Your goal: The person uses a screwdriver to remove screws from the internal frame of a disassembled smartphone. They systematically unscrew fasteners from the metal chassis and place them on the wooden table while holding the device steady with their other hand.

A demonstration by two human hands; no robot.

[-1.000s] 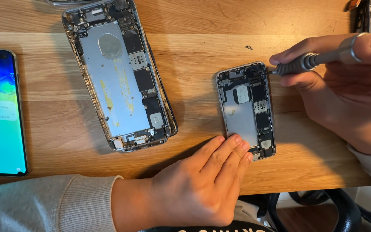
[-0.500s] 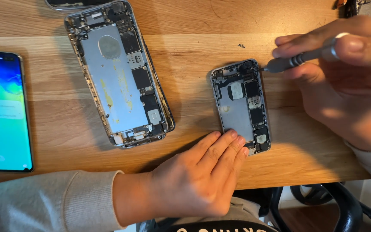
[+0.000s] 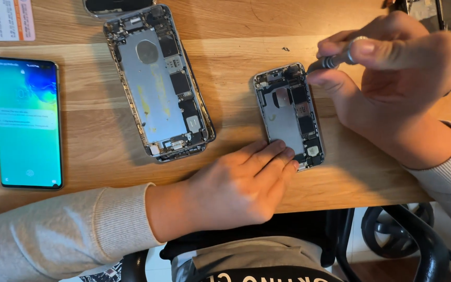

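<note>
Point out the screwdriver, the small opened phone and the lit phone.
screwdriver [image 3: 331, 62], head view, on its metal shaft.
small opened phone [image 3: 283, 122], head view, on its bare metal plate.
lit phone [image 3: 27, 130], head view, on its glowing screen.

Small opened phone [image 3: 289, 116] lies on desk [image 3: 236, 52]; larger opened phone [image 3: 158, 83] at its 9 o'clock; lit phone [image 3: 26, 122] further at 9. Left hand [image 3: 236, 183] touches it at 7 o'clock, right hand [image 3: 392, 83] with screwdriver [image 3: 332, 61] at 1

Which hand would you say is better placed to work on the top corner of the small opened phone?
The right hand: it holds the screwdriver, tip at that corner of the small opened phone. The left hand lies flat, fingertips steadying the lower edge.
</note>
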